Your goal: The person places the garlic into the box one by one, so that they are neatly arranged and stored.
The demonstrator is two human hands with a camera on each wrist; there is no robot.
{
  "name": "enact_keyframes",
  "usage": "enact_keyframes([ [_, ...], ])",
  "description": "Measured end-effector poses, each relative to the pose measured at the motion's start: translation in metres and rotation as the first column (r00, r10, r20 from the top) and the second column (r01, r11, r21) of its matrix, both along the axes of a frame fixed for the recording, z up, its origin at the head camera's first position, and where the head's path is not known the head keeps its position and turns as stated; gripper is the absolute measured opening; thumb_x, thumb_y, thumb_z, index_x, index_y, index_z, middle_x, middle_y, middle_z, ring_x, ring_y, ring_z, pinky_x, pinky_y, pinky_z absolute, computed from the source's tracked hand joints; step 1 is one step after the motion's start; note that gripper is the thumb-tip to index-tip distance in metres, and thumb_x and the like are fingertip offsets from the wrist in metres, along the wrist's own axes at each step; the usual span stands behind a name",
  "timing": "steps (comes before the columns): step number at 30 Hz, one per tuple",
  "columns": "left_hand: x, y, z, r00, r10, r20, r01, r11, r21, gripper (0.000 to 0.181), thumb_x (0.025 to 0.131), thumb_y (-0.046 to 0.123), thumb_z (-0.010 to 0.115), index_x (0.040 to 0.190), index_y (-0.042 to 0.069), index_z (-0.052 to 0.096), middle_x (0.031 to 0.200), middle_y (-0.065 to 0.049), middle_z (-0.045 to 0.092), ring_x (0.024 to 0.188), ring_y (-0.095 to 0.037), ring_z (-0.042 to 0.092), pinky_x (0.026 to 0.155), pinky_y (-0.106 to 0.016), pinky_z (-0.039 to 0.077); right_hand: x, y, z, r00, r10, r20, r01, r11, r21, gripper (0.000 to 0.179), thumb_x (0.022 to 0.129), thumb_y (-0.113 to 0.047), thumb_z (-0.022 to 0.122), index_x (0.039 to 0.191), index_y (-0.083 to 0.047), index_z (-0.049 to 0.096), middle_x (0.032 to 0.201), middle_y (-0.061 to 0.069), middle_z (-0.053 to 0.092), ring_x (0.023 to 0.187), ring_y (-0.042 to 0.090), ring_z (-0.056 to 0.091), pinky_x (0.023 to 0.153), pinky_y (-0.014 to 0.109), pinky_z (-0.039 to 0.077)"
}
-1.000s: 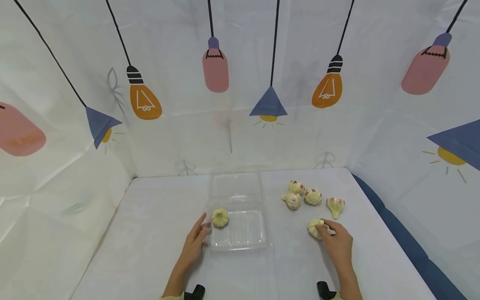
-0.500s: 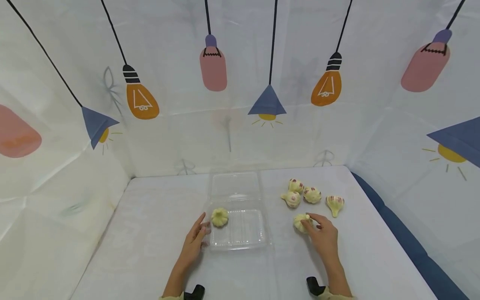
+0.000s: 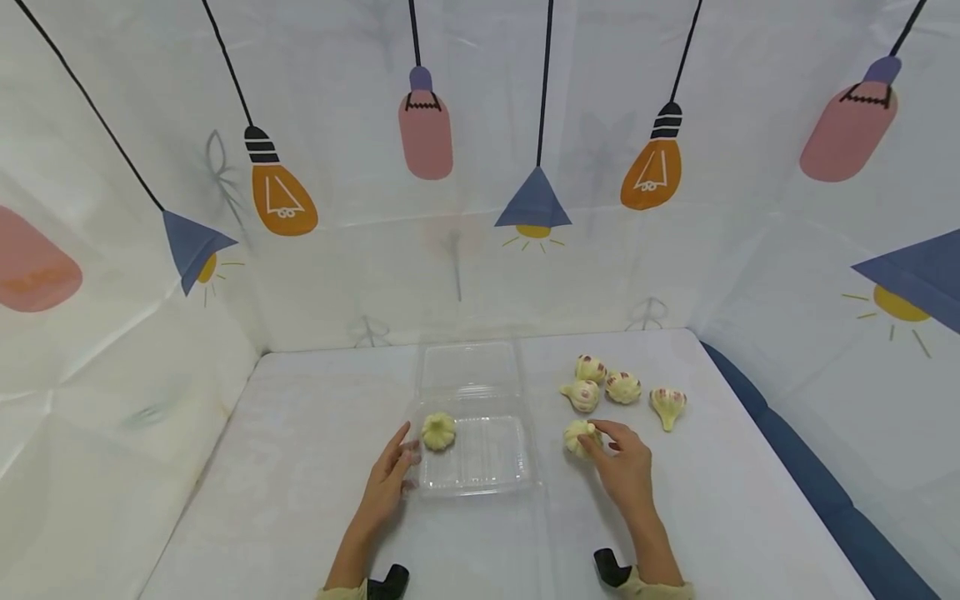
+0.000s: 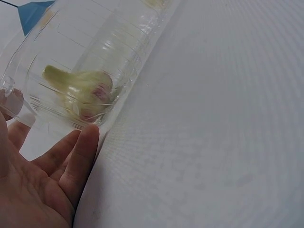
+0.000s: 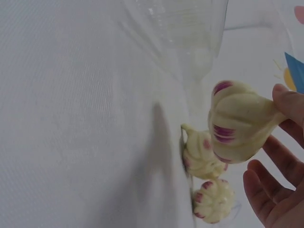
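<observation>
My right hand [image 3: 626, 471] pinches a garlic bulb [image 5: 242, 121] by its stem between thumb and fingers. The bulb is cream with purple streaks and hangs above the table, to the right of a clear plastic clamshell container [image 3: 491, 481]. That container lies with its lid folded back. Another garlic bulb [image 3: 438, 432] sits inside its left part, seen through the wall in the left wrist view with its stem [image 4: 54, 76] toward the upper left. My left hand [image 3: 384, 487] rests along the container's left side, fingers loosely extended, fingertips [image 4: 89, 135] right at the clear wall.
Several garlic bulbs [image 3: 581, 395] lie at the back right of the white table [image 3: 315, 433], one garlic bulb [image 3: 667, 406] a little apart. White sheets [image 3: 337, 275] printed with lamps enclose the back and sides. Blue fabric [image 3: 795, 467] shows past the right edge.
My right hand has carried its garlic bulb leftward, from near the right-hand bulb toward the container. The left hand has stayed at the container's side.
</observation>
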State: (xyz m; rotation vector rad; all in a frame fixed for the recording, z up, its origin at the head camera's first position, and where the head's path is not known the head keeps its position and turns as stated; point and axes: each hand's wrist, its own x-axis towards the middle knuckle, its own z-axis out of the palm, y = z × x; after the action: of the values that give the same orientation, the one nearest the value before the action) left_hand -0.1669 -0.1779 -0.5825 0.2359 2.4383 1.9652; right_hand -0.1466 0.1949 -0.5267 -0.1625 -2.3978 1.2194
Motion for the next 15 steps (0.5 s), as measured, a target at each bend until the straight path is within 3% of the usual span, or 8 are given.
enact_keyframes([
  [15, 0.001, -0.001, 0.004, 1.000, 0.002, 0.010, -0.002, 1.000, 0.014, 0.049, 0.105, 0.018, 0.043, 0.152, 0.009, 0.032, 0.134, -0.028, 0.051, 0.113, -0.042, 0.053, 0.072, -0.037, 0.051, -0.003, -0.031, 0.012, 0.983, 0.100, -0.157, -0.100, 0.995, 0.008, 0.029, 0.074, -0.012, 0.085, 0.102, -0.010, 0.075, 0.098, -0.001, 0.071, 0.094, 0.015, 0.061, 0.074, 0.042, 0.050],
])
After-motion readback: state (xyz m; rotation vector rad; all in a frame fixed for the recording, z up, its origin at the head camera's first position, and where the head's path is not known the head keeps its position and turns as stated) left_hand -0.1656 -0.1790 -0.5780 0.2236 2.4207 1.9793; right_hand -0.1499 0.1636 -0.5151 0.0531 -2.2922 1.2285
